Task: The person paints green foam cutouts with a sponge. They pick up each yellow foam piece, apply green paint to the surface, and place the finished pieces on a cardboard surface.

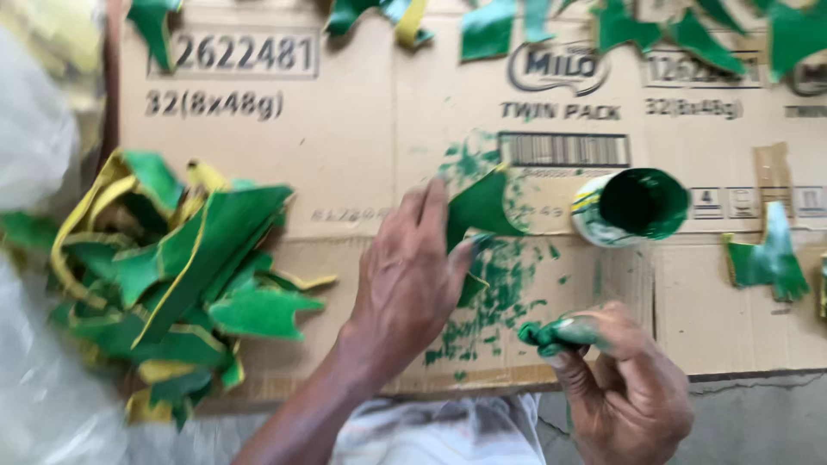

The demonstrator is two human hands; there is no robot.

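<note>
At the left edge of the flattened brown cardboard sheet [345, 129] lies a loose heap of green leaf-shaped cut-outs with yellow edges [185, 284], piled one over another, apparently kept out of the way of the wet paint. Beside it, crumpled clear plastic sheeting [34, 172] fills the far left of the view.

Near the middle of the cardboard, the left hand [405, 275] presses down with its fingers held together on one green painted leaf-shaped piece [482, 211], pinning it flat so that it cannot slide. The cardboard around this piece is smeared with green dabs, so it serves as a work mat that catches stray paint.

Just right of the piece, a small round tin of green paint [633, 207] lies tipped towards the person, its open mouth within easy reach. Below it, near the front edge, the right hand [624, 387] pinches a small green-soaked brush or dauber [560, 334], its tip pointing at the pinned piece; blur makes the tool's exact kind uncertain.

Further right, another green cut-out [767, 258] lies alone, and more green pieces [672, 30] line the back edge, spread singly as if drying. Beneath the cardboard's front edge shows grey floor [758, 422].
</note>
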